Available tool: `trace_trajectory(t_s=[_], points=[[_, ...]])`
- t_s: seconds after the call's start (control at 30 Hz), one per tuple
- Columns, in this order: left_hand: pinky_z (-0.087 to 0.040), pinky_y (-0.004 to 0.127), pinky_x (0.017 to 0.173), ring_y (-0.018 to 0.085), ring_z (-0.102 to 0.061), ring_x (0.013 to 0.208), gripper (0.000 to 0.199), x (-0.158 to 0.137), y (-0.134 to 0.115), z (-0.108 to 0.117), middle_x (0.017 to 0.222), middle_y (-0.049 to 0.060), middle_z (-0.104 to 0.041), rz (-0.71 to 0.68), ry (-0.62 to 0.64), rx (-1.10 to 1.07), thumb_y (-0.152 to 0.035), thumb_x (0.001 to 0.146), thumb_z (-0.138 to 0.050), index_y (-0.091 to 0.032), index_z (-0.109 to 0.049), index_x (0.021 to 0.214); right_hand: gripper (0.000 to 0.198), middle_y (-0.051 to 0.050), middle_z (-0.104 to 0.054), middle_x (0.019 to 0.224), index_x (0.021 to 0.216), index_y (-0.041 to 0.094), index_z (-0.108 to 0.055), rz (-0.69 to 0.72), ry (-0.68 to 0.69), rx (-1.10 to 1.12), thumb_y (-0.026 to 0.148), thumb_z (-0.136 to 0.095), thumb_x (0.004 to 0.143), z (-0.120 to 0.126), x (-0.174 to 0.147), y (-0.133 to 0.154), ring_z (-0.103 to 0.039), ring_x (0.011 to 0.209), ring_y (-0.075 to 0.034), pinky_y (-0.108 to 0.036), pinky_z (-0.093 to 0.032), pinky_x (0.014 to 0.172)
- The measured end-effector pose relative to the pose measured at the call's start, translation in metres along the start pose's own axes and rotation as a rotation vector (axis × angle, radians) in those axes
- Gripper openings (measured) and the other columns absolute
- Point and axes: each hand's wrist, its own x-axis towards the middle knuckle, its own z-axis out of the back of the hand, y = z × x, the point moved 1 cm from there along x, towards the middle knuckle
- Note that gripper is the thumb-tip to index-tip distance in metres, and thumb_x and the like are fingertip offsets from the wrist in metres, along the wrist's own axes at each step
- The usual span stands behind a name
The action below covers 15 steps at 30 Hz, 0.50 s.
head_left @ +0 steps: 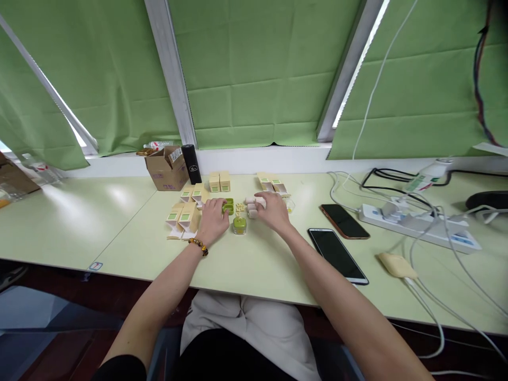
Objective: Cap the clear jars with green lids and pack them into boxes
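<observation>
My left hand point(214, 216), a beaded bracelet at its wrist, has its fingers closed on the left side of a small green tray point(228, 205) with compartments. My right hand point(273, 209) reaches in from the other side. Its thumb and forefinger close around one of several short whitish cylinders point(251, 207) lying together. Between the hands lie several tiny yellow pieces point(239, 208). Nearest to me, below those pieces, stands a small green jar point(239, 225) with a rounded lid. The fingertips of both hands are partly hidden.
Open cream boxes point(189, 216) stand left of my hand, with closed ones point(219, 181) behind and more open ones point(273, 183) at the back right. A cardboard carton point(166, 169) and black cylinder point(191, 164) are back left. Two phones point(337, 254) and a cabled power strip point(416, 227) lie right.
</observation>
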Motion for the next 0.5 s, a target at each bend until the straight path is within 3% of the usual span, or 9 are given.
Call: trace_trajectory(t_s=[0.1, 0.23, 0.3, 0.5], points=[[-0.044, 0.05, 0.103, 0.033, -0.06, 0.117, 0.02, -0.001, -0.002, -0.001, 0.119, 0.011, -0.07, -0.024, -0.027, -0.013, -0.02, 0.097, -0.059, -0.023, -0.063, 0.116, 0.042, -0.016, -0.065, 0.148, 0.135, 0.019, -0.071, -0.059, 0.035, -0.249, 0.023, -0.054, 0.097, 0.007, 0.032, -0.011, -0.048, 0.137, -0.04, -0.054, -0.038, 0.112], [-0.045, 0.048, 0.102, 0.03, -0.06, 0.115, 0.019, -0.001, -0.003, 0.0, 0.116, 0.009, -0.071, -0.039, -0.056, -0.03, -0.017, 0.097, -0.058, -0.022, -0.063, 0.114, 0.044, -0.015, -0.066, 0.143, 0.135, 0.022, -0.07, -0.135, 0.219, -0.493, 0.022, -0.048, 0.097, 0.005, 0.068, -0.025, -0.043, 0.139, -0.039, -0.053, -0.034, 0.111], [-0.045, 0.047, 0.101, 0.03, -0.061, 0.113, 0.017, -0.001, -0.004, 0.0, 0.114, 0.009, -0.072, -0.036, -0.068, -0.032, -0.016, 0.097, -0.058, -0.022, -0.064, 0.112, 0.043, -0.016, -0.064, 0.145, 0.134, 0.02, -0.07, -0.148, 0.294, -0.532, 0.023, -0.045, 0.098, 0.0, 0.08, -0.03, -0.041, 0.141, -0.04, -0.053, -0.032, 0.11], [-0.044, 0.047, 0.099, 0.03, -0.061, 0.112, 0.015, -0.001, -0.006, -0.001, 0.112, 0.009, -0.073, -0.053, -0.097, -0.054, -0.015, 0.097, -0.059, -0.022, -0.065, 0.109, 0.041, -0.018, -0.065, 0.143, 0.129, 0.015, -0.072, -0.164, 0.351, -0.526, 0.023, -0.044, 0.1, -0.015, 0.099, -0.036, -0.044, 0.137, -0.041, -0.054, -0.033, 0.107]])
